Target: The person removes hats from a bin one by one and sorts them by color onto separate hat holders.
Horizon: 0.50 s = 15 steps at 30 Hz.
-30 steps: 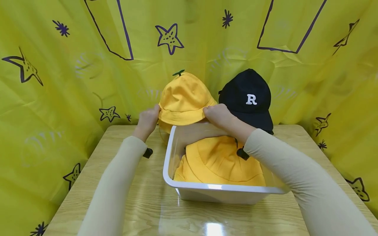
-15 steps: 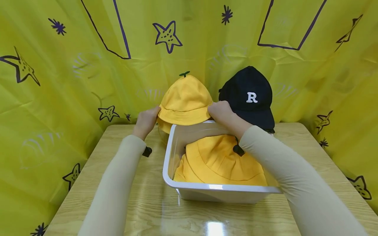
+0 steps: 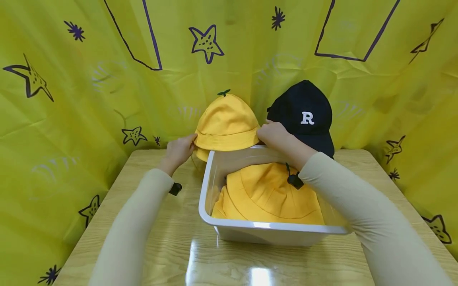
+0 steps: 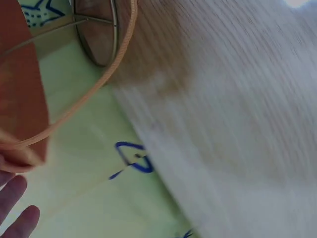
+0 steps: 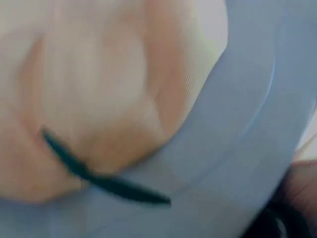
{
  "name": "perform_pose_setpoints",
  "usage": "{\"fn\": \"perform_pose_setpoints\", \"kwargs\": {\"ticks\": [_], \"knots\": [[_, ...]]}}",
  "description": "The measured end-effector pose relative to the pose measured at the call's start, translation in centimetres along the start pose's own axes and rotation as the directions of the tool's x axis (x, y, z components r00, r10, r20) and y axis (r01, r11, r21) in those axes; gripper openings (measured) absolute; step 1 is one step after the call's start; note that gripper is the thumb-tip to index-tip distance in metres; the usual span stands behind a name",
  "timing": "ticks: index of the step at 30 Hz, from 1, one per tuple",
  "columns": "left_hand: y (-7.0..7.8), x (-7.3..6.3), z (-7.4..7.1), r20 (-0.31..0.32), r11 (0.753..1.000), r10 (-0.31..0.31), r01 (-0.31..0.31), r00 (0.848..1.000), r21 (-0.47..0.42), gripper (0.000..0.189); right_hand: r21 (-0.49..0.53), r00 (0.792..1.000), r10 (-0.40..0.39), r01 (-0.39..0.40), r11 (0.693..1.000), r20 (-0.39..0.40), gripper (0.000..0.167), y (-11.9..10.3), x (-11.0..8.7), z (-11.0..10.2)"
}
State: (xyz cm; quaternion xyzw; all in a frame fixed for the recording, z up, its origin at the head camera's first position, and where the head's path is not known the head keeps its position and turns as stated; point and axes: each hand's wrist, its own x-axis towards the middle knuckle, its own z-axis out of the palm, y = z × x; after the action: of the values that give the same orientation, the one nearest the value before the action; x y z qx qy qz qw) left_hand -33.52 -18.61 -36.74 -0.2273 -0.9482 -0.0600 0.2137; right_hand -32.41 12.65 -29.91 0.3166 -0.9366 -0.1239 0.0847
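A yellow bucket hat point(image 3: 228, 119) with a green sprout point(image 3: 224, 93) on its crown stands upright at the back of the table. My left hand point(image 3: 179, 153) pinches the left edge of its brim. At the right edge, my right hand point(image 3: 278, 136) pinches the brim, with one finger raised. Seen from the left wrist, the brim point(image 4: 22, 89) and a looped elastic cord point(image 4: 99, 82) hang in front of a wire stand point(image 4: 115, 29). Below my right wrist, more yellow hats point(image 3: 268, 194) lie in a white plastic box point(image 3: 279, 228).
A black cap point(image 3: 304, 107) with a white R stands at the back right, close behind my right hand. The box takes up the middle of the wooden table point(image 3: 171, 238). A yellow curtain point(image 3: 143, 95) printed with stars hangs behind and at both sides.
The hat has straightened and settled a little lower, its sprout now nearer the middle. Both hands have stayed at the brim, the left lowering slightly and its fingers loosening.
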Motion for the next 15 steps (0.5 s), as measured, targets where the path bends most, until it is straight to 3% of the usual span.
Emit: {"fn": "perform_pose_setpoints", "kwargs": {"ticks": [3,6,10,15], "knots": [[0.3,0.5,-1.4,0.129,1.000,0.007,-0.006,0.992,-0.009,0.041,0.031,0.999,-0.027,0.028,0.999,-0.029,0.030,-0.2,-0.6,-0.8],[1.0,1.3,-2.9,0.299,0.998,-0.027,0.042,0.954,-0.046,0.047,0.116,1.000,-0.001,-0.001,0.993,0.018,0.025,-0.3,-0.9,-1.9],[2.0,2.4,-5.0,0.504,0.983,-0.048,0.130,0.862,-0.129,0.049,0.178,0.997,-0.013,0.000,0.984,0.076,0.025,-0.1,-1.3,-3.1],[2.2,3.2,-7.2,0.657,0.946,0.070,0.160,0.750,-0.283,0.063,0.220,0.986,-0.070,0.035,0.975,0.151,0.030,-0.5,-2.6,-4.4]]}}
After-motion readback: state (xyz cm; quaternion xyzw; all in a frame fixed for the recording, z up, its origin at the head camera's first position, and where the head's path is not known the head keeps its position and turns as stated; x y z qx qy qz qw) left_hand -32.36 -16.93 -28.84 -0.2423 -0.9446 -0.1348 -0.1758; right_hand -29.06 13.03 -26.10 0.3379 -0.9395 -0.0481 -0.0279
